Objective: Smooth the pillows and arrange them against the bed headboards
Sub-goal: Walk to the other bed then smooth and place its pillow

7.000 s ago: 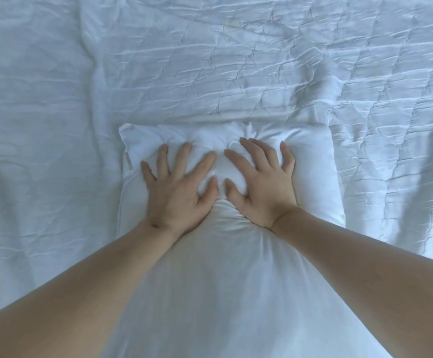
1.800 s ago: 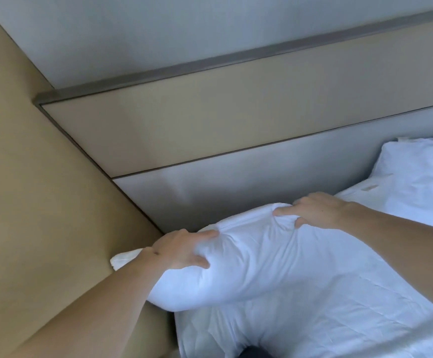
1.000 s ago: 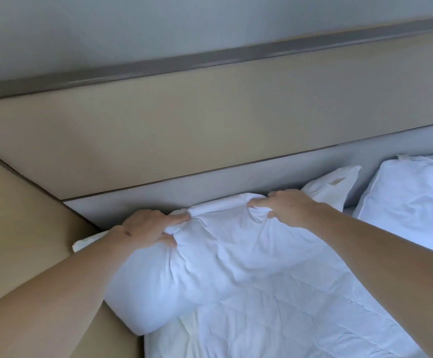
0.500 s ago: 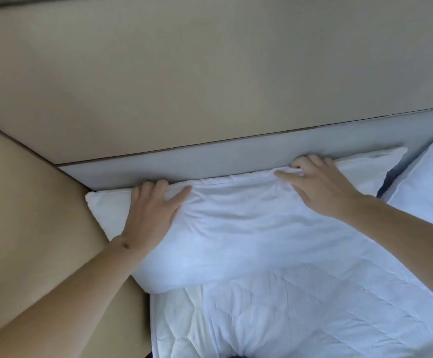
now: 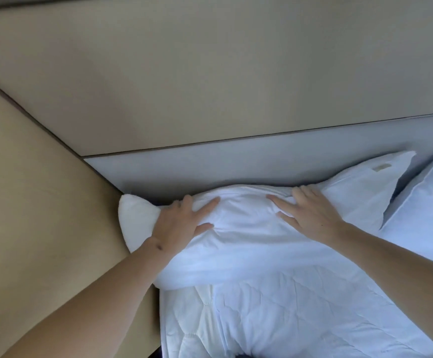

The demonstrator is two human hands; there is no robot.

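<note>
— Head view: what's around that white pillow [image 5: 262, 241]?
— Grey headboard [image 5: 210, 166] right behind it, tan side wall [image 5: 29, 202] touching its left corner, a second pillow [image 5: 432, 192] just beside it on the right.
— And the hands?
— Left hand [image 5: 181, 223] and right hand [image 5: 311, 213] lie flat on top, fingers spread, gripping nothing. It lies on the quilted bed [image 5: 287, 319].

Both hands lie flat, fingers spread, on a white pillow [image 5: 249, 244] against the grey headboard [image 5: 236, 164]: left hand [image 5: 181, 226] toward 9 o'clock, right hand [image 5: 311, 213] toward 3 o'clock. A second pillow [image 5: 430, 192] lies at 3 o'clock.
</note>
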